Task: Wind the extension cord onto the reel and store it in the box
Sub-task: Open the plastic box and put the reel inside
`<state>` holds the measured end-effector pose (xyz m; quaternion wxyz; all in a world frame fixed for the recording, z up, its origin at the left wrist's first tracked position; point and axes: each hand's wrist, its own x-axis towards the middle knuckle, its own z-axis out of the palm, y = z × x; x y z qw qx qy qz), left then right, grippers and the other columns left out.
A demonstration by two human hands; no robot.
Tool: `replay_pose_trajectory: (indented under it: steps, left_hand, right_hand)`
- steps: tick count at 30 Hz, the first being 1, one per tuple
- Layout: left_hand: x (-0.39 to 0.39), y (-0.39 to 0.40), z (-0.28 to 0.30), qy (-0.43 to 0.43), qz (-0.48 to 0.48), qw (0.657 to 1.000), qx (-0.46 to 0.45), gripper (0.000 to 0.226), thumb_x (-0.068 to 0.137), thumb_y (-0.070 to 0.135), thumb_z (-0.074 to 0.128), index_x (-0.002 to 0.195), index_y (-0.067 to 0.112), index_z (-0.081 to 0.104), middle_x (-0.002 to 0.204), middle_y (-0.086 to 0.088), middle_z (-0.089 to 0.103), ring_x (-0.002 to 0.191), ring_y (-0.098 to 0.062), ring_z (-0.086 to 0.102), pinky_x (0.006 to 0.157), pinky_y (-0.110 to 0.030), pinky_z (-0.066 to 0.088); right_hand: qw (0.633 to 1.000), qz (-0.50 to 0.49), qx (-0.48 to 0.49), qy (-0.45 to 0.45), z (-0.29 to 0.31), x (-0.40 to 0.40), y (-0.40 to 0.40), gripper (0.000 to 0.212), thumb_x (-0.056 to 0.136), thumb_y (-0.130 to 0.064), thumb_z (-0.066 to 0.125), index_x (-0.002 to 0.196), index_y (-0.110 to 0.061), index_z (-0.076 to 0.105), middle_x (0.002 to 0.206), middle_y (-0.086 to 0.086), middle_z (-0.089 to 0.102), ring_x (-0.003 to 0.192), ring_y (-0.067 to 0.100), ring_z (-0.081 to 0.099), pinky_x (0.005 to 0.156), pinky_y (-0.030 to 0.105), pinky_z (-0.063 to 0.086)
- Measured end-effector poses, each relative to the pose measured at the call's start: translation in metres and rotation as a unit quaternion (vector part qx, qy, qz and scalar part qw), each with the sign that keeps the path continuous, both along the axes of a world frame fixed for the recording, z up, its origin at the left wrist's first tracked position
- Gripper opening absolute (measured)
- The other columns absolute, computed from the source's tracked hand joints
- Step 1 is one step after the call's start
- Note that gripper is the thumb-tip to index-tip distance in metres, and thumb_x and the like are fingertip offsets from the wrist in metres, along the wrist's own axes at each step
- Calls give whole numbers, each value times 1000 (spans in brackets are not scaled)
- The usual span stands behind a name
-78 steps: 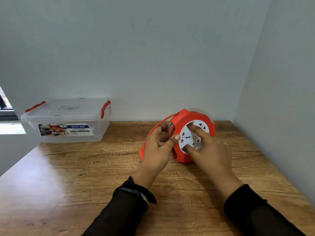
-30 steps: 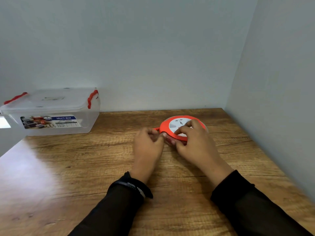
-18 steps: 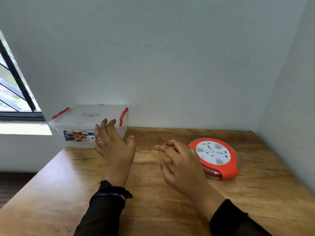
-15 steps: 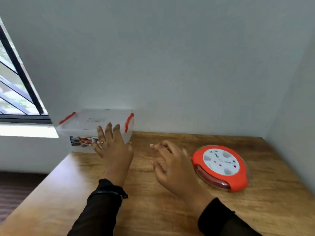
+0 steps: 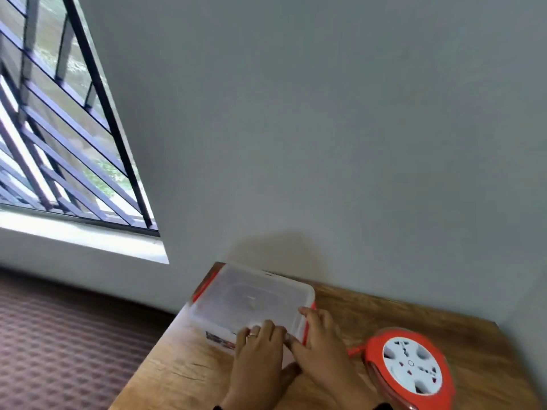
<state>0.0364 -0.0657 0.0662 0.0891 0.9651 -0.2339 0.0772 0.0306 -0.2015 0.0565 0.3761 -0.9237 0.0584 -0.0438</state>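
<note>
Grey wall (image 5: 325, 113), barred window (image 5: 59, 128) at left, wood table (image 5: 183, 371)

Box (image 5: 251, 303) at table (image 5: 183, 368) back-left, both hands at its near-right corner, reel (image 5: 410, 368) right

We see a plain room, likely a home: wooden counter (image 5: 370, 309) in a corner of grey walls (image 5: 325, 128), barred window (image 5: 59, 128), patterned floor (image 5: 59, 335).
</note>
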Motion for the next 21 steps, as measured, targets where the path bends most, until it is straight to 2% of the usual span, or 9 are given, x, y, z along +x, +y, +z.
replay_pose_trajectory:
  steps: [2,3,5,8,10,12,15,16,21]
  left_hand:
    - [-3,5,13,74,13,997,-8,62,75,75,39,120,34,53,119,15,55,112,-9,54,101,-32,33]
    - [-1,10,16,89,13,996,-19,67,76,78,39,127,35,48,127,16,51,119,-7,48,104,-30,28]
    - [9,21,19,59,29,997,-43,68,79,76,41,131,32,46,135,12,48,125,-10,45,105,-30,29]
    - [39,46,18,26,138,989,-48,67,86,61,49,139,21,40,144,-3,42,132,-24,42,107,-40,34]
    - [57,62,15,55,211,975,-52,67,90,56,48,142,16,34,145,-10,40,132,-31,41,106,-45,36]
    - [63,73,10,65,242,967,-31,58,94,50,43,139,14,38,143,-9,41,129,-33,43,101,-45,39]
    - [62,85,3,38,262,964,-10,43,99,40,38,134,16,46,132,-10,46,117,-36,49,89,-44,44]
    - [63,90,0,37,268,962,-25,40,100,36,37,133,16,47,128,-12,48,113,-37,50,86,-44,45]
    - [68,111,-11,26,246,951,-183,31,100,23,40,124,9,54,111,-22,58,100,-46,57,87,-46,43]
  right_hand:
    - [999,-26,6,33,0,-5,-2,58,91,-49,49,142,-27,33,144,3,30,133,22,31,108,32,28]
    - [998,-35,26,41,1,-6,-2,55,93,-46,47,142,-25,33,145,5,31,133,23,33,108,31,29]
    - [996,-25,68,44,3,-7,-4,51,96,-39,45,142,-21,34,143,7,35,130,20,39,103,27,32]
    - [997,-8,76,24,2,-8,-4,46,98,-29,45,142,-18,35,141,6,37,126,17,41,97,20,33]
    - [997,-9,81,5,-3,-10,0,43,99,-24,43,141,-17,37,141,5,40,125,15,42,93,16,31]
    - [995,-13,101,-16,-11,-16,4,40,100,-21,39,140,-19,39,141,3,42,122,10,41,93,14,30]
    - [990,-38,131,-41,-19,-22,9,39,101,-21,34,140,-22,41,144,0,42,127,11,41,101,22,35]
    - [989,-47,135,-43,-20,-24,12,39,101,-21,33,140,-22,41,143,-1,43,128,13,42,102,25,37]
    - [986,-60,136,-78,-14,-30,20,40,100,-19,33,140,-21,37,127,-2,55,113,14,54,89,26,49]
